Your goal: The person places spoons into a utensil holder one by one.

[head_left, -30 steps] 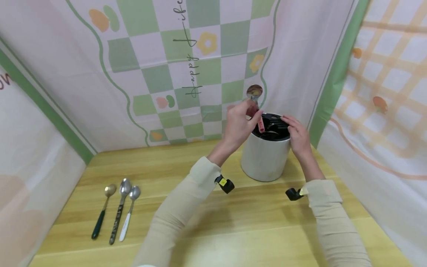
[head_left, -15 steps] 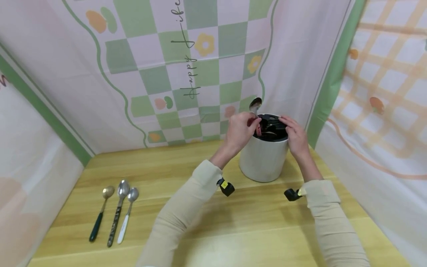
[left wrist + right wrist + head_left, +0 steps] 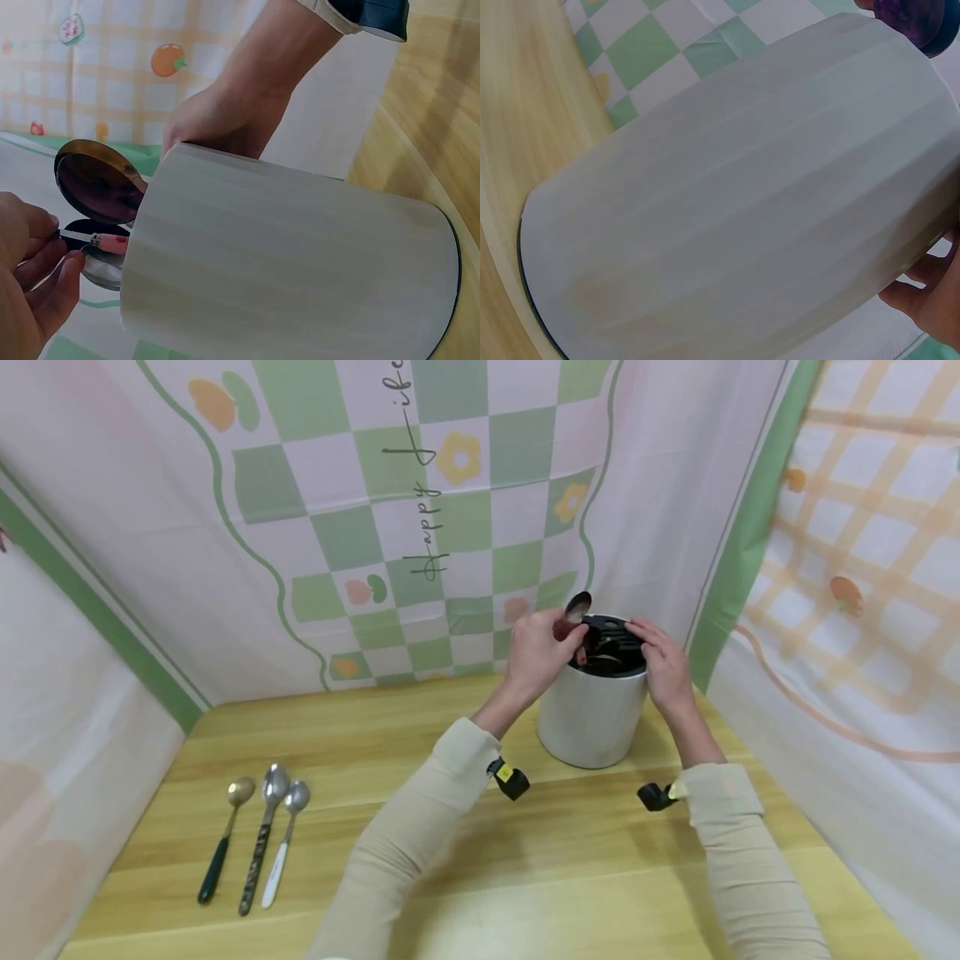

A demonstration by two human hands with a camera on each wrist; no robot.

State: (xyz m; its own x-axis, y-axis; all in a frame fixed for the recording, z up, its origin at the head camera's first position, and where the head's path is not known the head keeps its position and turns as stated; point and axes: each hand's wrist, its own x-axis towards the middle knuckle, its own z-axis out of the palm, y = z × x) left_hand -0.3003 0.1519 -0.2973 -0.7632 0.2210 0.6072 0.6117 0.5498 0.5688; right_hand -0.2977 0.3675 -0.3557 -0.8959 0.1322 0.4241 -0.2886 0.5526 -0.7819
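Observation:
At the mouth of a white utensil holder (image 3: 588,722), my left hand (image 3: 536,647) pinches a spoon (image 3: 578,605). Its metal bowl points up, and a short piece of its pink handle (image 3: 112,243) shows below the fingertips in the left wrist view; the handle's lower end is hidden by the holder. My right hand (image 3: 666,668) grips the holder's right side at the rim, fingers over the edge. Dark utensils (image 3: 617,642) stand inside, among them a slotted one. A large round metal bowl (image 3: 97,181) juts past the rim in the left wrist view.
On the wooden table (image 3: 570,877), three spoons lie side by side at the left: one with a dark green handle (image 3: 214,870), one with a patterned handle (image 3: 256,867), one with a white handle (image 3: 275,875). Patterned cloth (image 3: 390,527) hangs close behind the holder and on both sides.
My left hand has lowered the spoon, so its bowl sits nearer the rim and less of the pink handle shows. The right hand keeps its place on the utensil holder.

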